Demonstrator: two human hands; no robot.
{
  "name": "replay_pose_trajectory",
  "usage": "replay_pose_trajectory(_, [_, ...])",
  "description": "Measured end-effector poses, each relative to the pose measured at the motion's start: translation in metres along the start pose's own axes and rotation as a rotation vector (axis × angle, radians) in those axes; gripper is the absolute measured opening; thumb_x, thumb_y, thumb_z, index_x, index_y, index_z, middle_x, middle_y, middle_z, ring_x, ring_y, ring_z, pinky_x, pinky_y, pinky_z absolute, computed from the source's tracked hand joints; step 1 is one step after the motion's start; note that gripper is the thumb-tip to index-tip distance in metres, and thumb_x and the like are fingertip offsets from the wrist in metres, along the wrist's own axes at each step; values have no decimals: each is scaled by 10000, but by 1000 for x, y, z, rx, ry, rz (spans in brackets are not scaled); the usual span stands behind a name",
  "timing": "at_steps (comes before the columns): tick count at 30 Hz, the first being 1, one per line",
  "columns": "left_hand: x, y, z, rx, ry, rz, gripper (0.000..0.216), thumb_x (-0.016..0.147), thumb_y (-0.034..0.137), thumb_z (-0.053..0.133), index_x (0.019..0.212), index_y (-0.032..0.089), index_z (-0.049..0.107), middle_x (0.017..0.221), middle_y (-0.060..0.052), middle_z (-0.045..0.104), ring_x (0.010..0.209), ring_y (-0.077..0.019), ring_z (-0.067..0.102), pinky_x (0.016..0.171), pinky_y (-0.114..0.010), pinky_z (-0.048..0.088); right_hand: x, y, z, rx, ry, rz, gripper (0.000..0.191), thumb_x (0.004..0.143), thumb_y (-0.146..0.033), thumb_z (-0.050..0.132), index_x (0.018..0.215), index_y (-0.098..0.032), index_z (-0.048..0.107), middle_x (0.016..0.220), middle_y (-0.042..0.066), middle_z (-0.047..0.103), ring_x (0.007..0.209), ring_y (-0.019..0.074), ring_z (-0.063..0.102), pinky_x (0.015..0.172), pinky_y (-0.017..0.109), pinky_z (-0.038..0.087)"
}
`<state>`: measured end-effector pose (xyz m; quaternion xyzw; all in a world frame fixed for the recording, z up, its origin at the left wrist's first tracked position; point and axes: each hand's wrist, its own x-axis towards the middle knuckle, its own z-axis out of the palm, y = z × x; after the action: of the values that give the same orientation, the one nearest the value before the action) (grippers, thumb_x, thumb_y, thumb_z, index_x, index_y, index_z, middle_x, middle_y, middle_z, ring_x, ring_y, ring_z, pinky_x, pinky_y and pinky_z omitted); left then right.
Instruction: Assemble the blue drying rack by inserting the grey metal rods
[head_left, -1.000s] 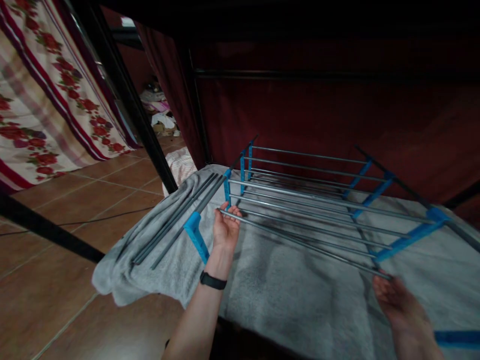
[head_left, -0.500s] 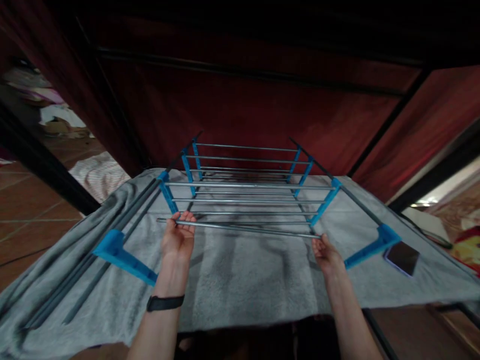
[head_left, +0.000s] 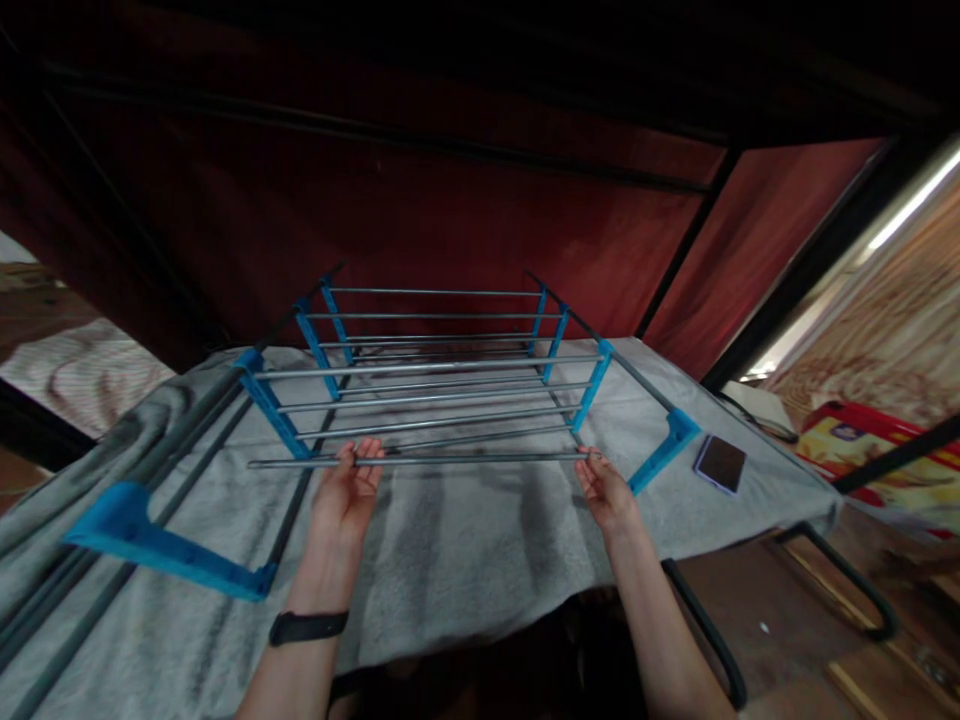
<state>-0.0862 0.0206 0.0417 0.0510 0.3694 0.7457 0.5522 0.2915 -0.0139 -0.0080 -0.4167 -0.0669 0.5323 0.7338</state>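
Observation:
A thin grey metal rod [head_left: 472, 460] lies nearly level between my two hands. My left hand [head_left: 347, 492] pinches it with the thumb, palm up and fingers loosely extended, some way in from its left end. At the rod's right end, my right hand [head_left: 606, 492] grips it with the fingertips. Just beyond stands a partly assembled rack of blue plastic brackets [head_left: 277, 412] joined by several metal rods. Its nearest left bracket [head_left: 172, 550] and nearest right bracket [head_left: 661, 455] have no rod between them. A dark band sits on my left wrist.
A grey blanket [head_left: 457, 570] covers the surface under the rack. A phone [head_left: 720, 464] rests on it at the right. Dark red panels [head_left: 420, 220] rise behind. A chair [head_left: 750, 610] stands at the lower right, and a red and yellow package [head_left: 870, 460] lies farther right.
The view has turned to the right. The rod has gone from slanting down rightward to nearly level, still in both hands, and more of it sticks out past my left hand.

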Motion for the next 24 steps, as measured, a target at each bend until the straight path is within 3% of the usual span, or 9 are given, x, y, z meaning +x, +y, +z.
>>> replay_pose_trajectory(9, [-20,-36,7,26,-100,-79,152,933,53,524,885,149,632,868,-75,747,858,-171,740,805,-301,592,-14,5,-9,-26,88,30,196,841,17,574,861,-177,589,774,-14,702,705,82,687,700,198,612])
replay_pose_trajectory(14, [-33,-54,1,17,-173,-70,148,848,47,654,927,170,632,893,-57,756,882,-170,737,844,-304,551,-9,10,-32,-113,90,42,263,782,50,557,903,-183,572,809,0,703,717,111,705,700,224,624])
replay_pose_trajectory(19, [-42,-59,-1,15,-317,-6,214,792,187,774,956,184,637,954,-60,750,936,-180,725,869,-309,516,19,16,-56,-202,129,60,350,708,72,555,899,-220,541,816,-8,680,732,145,715,676,266,636])
replay_pose_trajectory(24, [-51,-66,6,121,-422,47,320,798,333,788,1033,186,629,990,-85,741,972,-212,710,911,-363,501,35,17,-57,-273,175,231,237,772,4,457,822,-218,521,835,34,659,701,149,692,602,258,621])
